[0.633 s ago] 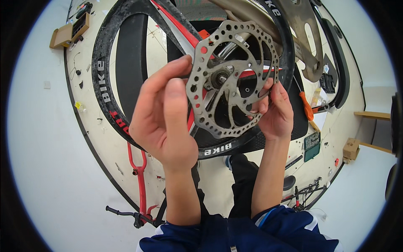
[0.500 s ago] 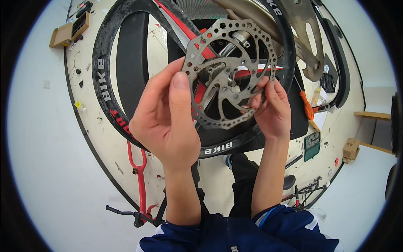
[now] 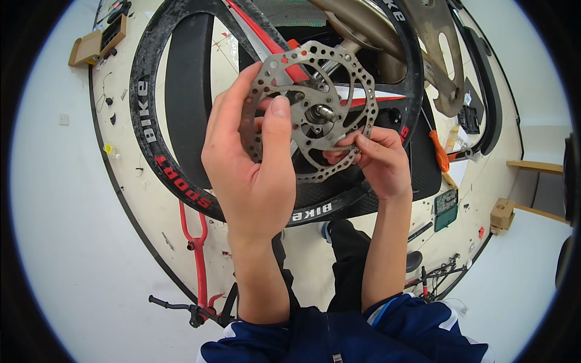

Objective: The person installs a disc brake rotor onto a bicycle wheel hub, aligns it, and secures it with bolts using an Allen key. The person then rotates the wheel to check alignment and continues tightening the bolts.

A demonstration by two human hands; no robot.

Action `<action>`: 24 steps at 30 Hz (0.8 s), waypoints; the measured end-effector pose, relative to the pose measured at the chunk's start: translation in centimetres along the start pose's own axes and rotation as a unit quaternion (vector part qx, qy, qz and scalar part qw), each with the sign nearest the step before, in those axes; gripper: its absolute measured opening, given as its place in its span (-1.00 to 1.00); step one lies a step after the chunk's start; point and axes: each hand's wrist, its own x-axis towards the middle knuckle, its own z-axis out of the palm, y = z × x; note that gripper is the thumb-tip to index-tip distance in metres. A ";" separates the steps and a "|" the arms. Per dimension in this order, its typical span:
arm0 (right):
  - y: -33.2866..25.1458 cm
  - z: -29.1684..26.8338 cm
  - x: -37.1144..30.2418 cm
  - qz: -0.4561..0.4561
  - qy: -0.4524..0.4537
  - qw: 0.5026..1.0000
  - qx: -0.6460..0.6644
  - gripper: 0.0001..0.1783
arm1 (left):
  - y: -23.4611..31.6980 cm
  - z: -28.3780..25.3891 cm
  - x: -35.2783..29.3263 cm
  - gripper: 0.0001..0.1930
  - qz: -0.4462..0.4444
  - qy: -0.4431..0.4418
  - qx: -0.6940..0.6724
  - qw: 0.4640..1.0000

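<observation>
Between my two hands is a silver bicycle disc brake rotor (image 3: 310, 97), with a ring of drilled holes and curved arms. My left hand (image 3: 254, 166) grips its left rim, thumb on the face and fingers behind. At the lower right, my right hand (image 3: 387, 166) pinches the rim between thumb and fingers. Through the rotor's centre hole pokes a threaded axle (image 3: 327, 113). Whether the rotor touches the hub cannot be seen. Beneath it lies a black bicycle wheel (image 3: 151, 54) with broad spokes carrying red and white stripes.
A bronze-grey metal frame part (image 3: 446, 66) overhangs the wheel's far right. An orange-handled screwdriver (image 3: 440, 151) lies right of the wheel, near a green case (image 3: 446, 212). On the floor stand an open cardboard box (image 3: 89, 49), a red fork (image 3: 200, 260) and a small brown box (image 3: 502, 215).
Both hands have brought the rotor left and slightly down, over the middle of the wheel. Its centre hole now lines up with the axle, which shows through it.
</observation>
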 end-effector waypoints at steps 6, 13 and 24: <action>-1.7 0.0 0.3 -0.053 0.042 0.995 -0.073 -0.64 | 0.2 -0.2 0.0 -0.68 -0.082 -0.043 -0.019 0.996; -7.0 3.6 4.5 -0.129 0.080 0.933 -0.327 -0.72 | -0.5 -0.2 0.6 -0.68 -0.031 -0.064 -0.015 0.997; 2.4 4.0 -10.3 0.090 0.024 0.923 -0.373 -0.79 | 3.0 -2.7 1.2 -0.64 0.046 0.068 -0.078 0.994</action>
